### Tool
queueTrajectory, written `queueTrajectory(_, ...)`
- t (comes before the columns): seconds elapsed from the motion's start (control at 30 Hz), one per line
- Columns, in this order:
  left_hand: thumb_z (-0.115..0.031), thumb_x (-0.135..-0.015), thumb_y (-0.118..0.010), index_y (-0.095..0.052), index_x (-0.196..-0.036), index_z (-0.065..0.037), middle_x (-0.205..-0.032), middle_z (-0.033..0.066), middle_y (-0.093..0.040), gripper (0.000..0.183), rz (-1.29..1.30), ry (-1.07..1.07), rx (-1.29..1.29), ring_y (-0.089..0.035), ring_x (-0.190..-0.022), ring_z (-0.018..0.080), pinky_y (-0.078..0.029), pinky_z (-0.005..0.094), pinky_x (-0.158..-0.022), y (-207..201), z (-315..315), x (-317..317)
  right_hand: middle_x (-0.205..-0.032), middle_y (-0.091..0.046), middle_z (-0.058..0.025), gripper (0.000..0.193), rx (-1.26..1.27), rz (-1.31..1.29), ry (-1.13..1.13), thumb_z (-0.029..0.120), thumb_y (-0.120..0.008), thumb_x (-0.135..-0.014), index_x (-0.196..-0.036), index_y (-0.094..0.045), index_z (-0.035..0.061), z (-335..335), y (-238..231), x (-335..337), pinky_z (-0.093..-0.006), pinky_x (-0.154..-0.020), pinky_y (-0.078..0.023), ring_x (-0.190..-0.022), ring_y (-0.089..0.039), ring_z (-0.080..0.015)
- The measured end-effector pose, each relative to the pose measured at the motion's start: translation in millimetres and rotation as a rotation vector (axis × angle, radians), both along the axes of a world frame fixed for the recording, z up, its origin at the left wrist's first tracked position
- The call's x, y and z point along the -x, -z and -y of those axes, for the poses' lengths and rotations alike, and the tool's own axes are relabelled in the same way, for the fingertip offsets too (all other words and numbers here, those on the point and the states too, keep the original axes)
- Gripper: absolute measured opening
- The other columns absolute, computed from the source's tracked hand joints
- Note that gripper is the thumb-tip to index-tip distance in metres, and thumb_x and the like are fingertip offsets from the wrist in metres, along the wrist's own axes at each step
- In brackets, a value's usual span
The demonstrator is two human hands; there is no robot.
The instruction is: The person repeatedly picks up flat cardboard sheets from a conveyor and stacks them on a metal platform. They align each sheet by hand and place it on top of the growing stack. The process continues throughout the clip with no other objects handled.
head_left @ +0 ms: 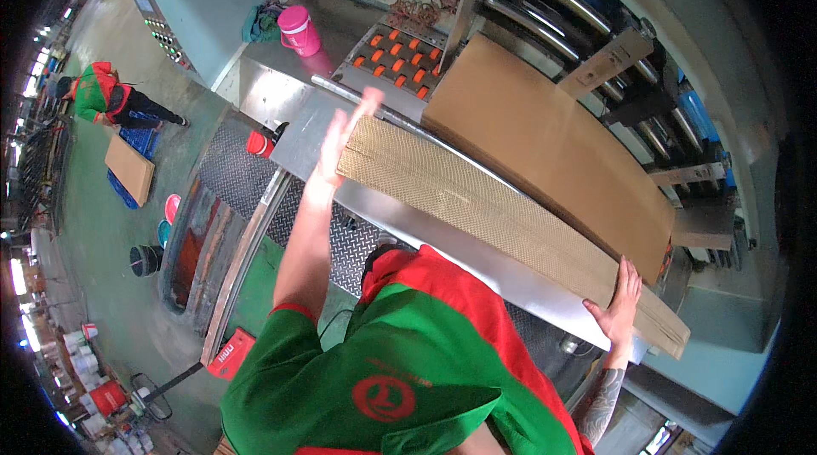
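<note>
Head view gives me a long tan bundle of corrugated cardboard with its fluted edges showing [464,195], slanting from the far left down to the near right across a shiny grey metal table [425,235]; I cannot tell whether its whole underside rests there. I see the left hand [333,147] set flat against the bundle's left end, fingers straight and pointing to the far side, not curled round it. Toward the other end I have the right hand [614,306] laid on the bundle, thumb and fingers spread apart; how hard either hand presses, I cannot tell.

Just beyond the bundle I make out a broad, flat brown cardboard stack [545,153] beside the machine's metal rollers [557,25]. Farther left are a panel of small orange wheels [399,80] and a bright pink lidded container [298,31].

Well apart, at the far left, I see a co-worker in green and red [95,97] by a light brown cardboard stack [132,165] on a blue pallet [122,190]. A round black bucket [145,262] stands nearer.
</note>
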State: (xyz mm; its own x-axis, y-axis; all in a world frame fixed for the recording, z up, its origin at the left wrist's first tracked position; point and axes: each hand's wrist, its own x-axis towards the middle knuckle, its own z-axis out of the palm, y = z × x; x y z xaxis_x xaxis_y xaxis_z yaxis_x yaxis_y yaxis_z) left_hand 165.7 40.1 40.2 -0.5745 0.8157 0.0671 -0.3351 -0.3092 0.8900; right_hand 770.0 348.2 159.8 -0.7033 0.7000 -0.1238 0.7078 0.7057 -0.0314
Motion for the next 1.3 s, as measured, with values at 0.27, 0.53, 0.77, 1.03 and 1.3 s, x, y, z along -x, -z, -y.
queueTrajectory(0.27, -0.070, -0.115, -0.021, -0.016, -0.178, -0.002, -0.188, 0.0128, -0.012, 0.093, -0.119, 0.072, -0.041, -0.007, -0.174, 0.0279, 0.001, 0.0455, -0.140, 6, 3, 8, -0.169, -0.045, -0.0199, 0.137, -0.021, -0.039, -0.020, 0.036, -0.103, -0.058, -0.173, -0.033, 0.0085, 9, 3, -8, -0.0594, -0.136, -0.022, -0.162, -0.037, -0.0407)
queueTrajectory(0.53, -0.058, -0.118, -0.030, -0.026, -0.178, -0.004, -0.186, 0.0161, -0.020, 0.081, -0.089, -0.125, -0.030, -0.014, -0.173, 0.0301, -0.004, 0.0448, -0.139, -27, 25, -13, -0.168, -0.047, -0.0185, 0.135, 0.007, -0.081, -0.019, 0.040, -0.102, -0.057, -0.171, -0.038, 0.0084, 10, -2, -7, -0.0603, -0.136, -0.022, -0.161, -0.038, -0.0394)
queueTrajectory(0.77, -0.032, -0.117, -0.054, -0.029, -0.177, -0.006, -0.184, 0.0109, -0.030, 0.070, -0.116, -0.119, 0.271, -0.025, -0.170, 0.0258, -0.018, 0.0419, -0.138, -27, 23, -52, -0.171, -0.044, -0.0164, 0.133, 0.032, -0.070, 0.012, 0.037, -0.102, -0.060, -0.172, -0.036, 0.0106, 7, -7, -3, -0.0610, -0.137, -0.020, -0.164, -0.035, -0.0390)
queueTrajectory(1.03, -0.043, -0.117, -0.051, -0.041, -0.172, -0.007, -0.180, 0.0145, -0.038, 0.066, -0.891, -0.197, 0.745, -0.032, -0.167, 0.0319, -0.026, 0.0447, -0.136, -77, -1, -63, -0.173, -0.043, -0.0136, 0.131, 0.029, -0.099, 0.017, 0.040, -0.101, -0.063, -0.173, -0.035, 0.0133, 2, -9, -4, -0.0612, -0.137, -0.021, -0.165, -0.034, -0.0360)
queueTrajectory(1.3, -0.041, -0.116, -0.053, -0.063, -0.156, -0.006, -0.166, 0.0195, -0.055, 0.054, -1.325, -0.253, 0.860, -0.046, -0.159, 0.0372, -0.034, 0.0470, -0.132, -80, -27, -67, -0.167, -0.047, -0.0165, 0.133, -0.020, -0.160, -0.008, 0.036, -0.104, -0.058, -0.171, -0.039, 0.0117, -5, -1, -6, -0.0614, -0.135, -0.024, -0.160, -0.041, -0.0369)
